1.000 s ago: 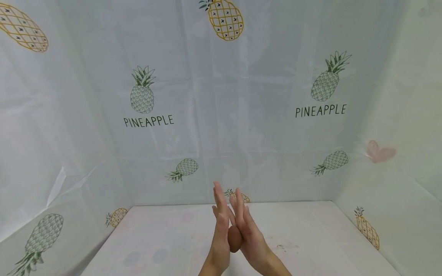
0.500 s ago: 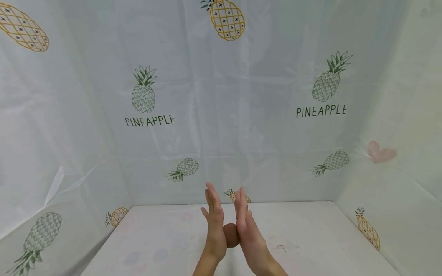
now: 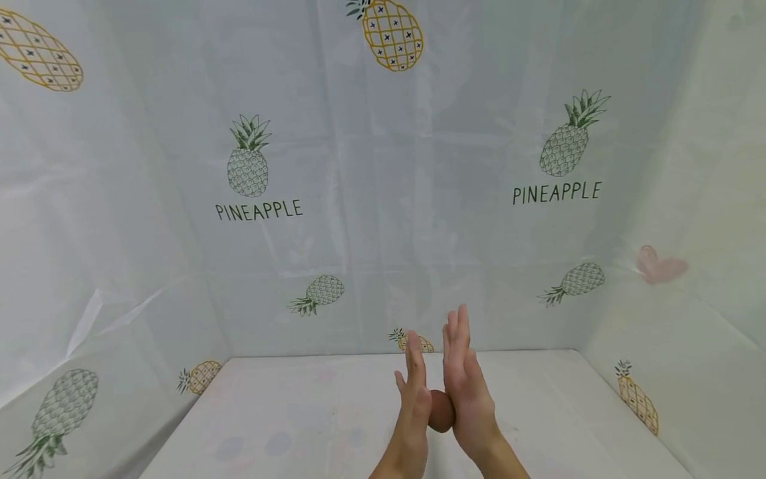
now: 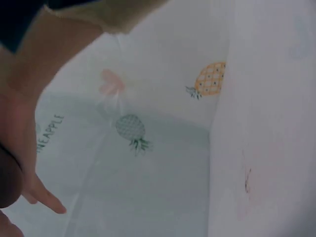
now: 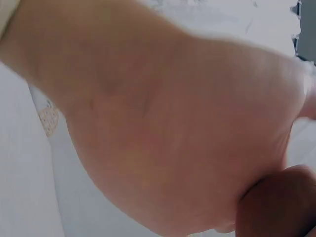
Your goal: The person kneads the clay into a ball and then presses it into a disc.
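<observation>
One left hand [image 3: 414,402] and one right hand [image 3: 470,396] make two hands, with one brown ball [image 3: 441,412] and one counter [image 3: 299,399]. The head view shows five green pineapples [image 3: 248,171] and five yellow pineapples [image 3: 392,34], ten printed ones altogether, counting those cut off or partly covered. Two printed words [image 3: 258,210] and one pink heart [image 3: 661,266] are there too.
</observation>
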Action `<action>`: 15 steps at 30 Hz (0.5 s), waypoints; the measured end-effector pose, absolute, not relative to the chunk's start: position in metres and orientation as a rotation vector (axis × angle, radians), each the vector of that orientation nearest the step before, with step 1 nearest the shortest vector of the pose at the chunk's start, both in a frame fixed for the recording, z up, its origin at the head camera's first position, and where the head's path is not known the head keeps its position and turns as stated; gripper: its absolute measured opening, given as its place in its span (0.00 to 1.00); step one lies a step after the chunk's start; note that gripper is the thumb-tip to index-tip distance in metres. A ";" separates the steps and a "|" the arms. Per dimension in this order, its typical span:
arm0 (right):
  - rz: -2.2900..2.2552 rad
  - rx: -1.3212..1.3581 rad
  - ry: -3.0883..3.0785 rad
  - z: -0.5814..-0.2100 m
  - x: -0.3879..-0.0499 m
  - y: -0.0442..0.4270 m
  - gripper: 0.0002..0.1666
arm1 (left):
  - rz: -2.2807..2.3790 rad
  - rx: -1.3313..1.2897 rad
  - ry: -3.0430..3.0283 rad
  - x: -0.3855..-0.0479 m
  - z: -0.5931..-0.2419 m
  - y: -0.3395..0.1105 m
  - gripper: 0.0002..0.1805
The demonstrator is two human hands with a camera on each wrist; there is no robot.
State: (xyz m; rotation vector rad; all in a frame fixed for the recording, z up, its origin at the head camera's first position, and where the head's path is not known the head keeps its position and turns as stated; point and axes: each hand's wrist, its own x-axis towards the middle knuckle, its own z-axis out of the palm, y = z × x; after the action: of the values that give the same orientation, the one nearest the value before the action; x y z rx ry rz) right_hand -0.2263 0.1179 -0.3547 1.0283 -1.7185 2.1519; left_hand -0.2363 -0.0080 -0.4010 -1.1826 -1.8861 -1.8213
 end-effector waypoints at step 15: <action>2.256 0.975 -1.905 -0.369 -0.238 0.112 0.32 | -2.173 -1.129 -1.937 -0.194 -0.362 -0.023 0.31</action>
State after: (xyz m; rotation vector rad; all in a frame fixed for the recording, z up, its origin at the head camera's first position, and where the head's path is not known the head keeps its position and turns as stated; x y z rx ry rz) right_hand -0.2377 0.1117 -0.3686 0.9752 -1.9045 2.2559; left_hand -0.1942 -0.0230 -0.3624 -1.1295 -1.9373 -2.1725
